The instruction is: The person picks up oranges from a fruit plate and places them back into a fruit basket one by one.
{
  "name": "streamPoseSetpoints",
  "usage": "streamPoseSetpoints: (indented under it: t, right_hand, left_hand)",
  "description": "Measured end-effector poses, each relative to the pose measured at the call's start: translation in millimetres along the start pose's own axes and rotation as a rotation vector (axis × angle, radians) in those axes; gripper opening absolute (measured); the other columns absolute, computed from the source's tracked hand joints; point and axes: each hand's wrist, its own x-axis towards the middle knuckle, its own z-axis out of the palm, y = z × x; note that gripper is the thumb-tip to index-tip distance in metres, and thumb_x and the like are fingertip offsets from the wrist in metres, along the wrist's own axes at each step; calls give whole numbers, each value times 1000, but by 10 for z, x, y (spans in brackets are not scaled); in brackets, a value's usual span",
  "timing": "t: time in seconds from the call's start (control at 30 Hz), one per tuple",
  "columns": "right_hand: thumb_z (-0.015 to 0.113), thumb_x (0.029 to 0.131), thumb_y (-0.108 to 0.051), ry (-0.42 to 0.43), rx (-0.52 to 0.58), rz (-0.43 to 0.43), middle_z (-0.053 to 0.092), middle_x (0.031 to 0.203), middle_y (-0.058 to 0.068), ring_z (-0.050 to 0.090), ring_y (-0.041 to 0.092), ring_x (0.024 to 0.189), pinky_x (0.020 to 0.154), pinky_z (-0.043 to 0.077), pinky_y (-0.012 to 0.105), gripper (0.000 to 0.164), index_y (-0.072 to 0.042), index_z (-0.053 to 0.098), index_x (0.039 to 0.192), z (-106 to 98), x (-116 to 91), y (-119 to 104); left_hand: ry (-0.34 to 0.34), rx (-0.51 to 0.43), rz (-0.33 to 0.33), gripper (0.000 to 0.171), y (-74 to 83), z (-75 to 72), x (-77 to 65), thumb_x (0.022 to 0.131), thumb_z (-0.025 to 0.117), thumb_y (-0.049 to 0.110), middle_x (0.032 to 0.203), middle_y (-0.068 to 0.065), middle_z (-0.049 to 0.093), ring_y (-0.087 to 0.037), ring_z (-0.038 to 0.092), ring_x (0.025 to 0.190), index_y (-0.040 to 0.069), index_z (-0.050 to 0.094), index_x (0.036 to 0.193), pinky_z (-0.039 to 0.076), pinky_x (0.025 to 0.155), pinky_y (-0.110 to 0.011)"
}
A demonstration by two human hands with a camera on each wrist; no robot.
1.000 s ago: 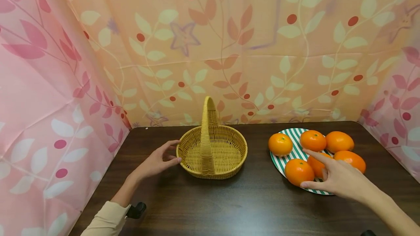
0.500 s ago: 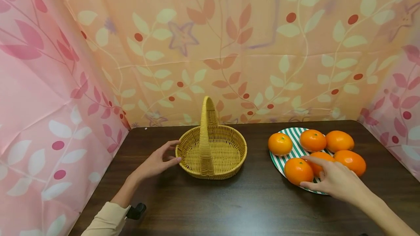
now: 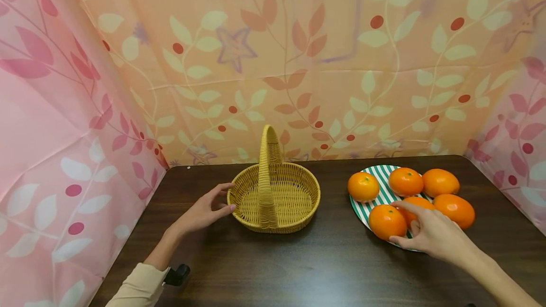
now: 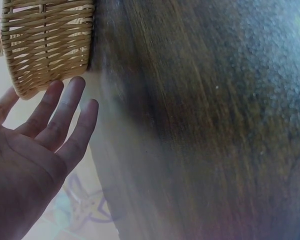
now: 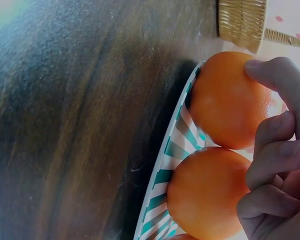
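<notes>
In the head view, my left hand (image 3: 209, 210) is beside the left end of a yellow wicker basket (image 3: 294, 221) with a tall arched handle. Its fingers are spread and relaxed, with the thumb and fingertips at the basket's rim. The left wrist view shows these fingers (image 4: 72, 95) straight at the basket's wall (image 4: 50, 50). My right hand (image 3: 443, 236) reaches over a green-and-white striped plate (image 3: 384, 195). Its thumb and index finger pinch the front-left orange (image 3: 387, 222), which still rests on the plate. In the right wrist view, one fingertip presses this orange (image 5: 227, 100) while other fingers curl.
Several more orange fruits lie on the plate, including one at the back left (image 3: 363, 187) and a longer one at the right (image 3: 454, 211). The dark wooden table (image 3: 294, 269) meets patterned cloth (image 3: 298, 84) at its back and sides.
My right hand has lowered slightly, and its index finger has come down behind the front-left orange. My left hand and the basket have stayed in place.
</notes>
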Motion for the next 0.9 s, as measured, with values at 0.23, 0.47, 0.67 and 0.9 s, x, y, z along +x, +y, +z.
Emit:
streamPoseSetpoints:
  t: [0.23,0.47,0.67,0.9]
  right_hand:
    - [89,69,-57,-10,-4,4,39,59,-14,35,3,47,44,28,24,79,-15,61,130,8,2,-6]
    - [88,68,-62,-6,-42,27,38,59,-13,35,5,47,43,27,26,84,-14,61,131,51,13,-6]
    - [89,68,-59,18,-32,10,39,58,-15,37,3,46,43,29,25,82,-15,62,131,61,13,1]
    - [94,69,-44,72,109,-85,38,58,-18,37,0,48,47,33,25,77,-14,61,132,61,-2,28]
  left_hand:
    - [-5,1,0,66,2,5,9,99,70,31,139,-22,51,-30,66,107,11,39,154,54,87,-42]
    - [-11,9,-2,65,-14,6,16,99,70,31,139,-21,51,-31,66,108,13,39,154,54,89,-46]
    - [-13,-1,4,65,-17,3,23,99,70,30,139,-21,51,-30,66,108,13,39,154,53,89,-46]
    - [-11,-30,-2,69,-39,1,24,99,71,29,139,-22,50,-32,65,109,16,35,156,52,90,-50]
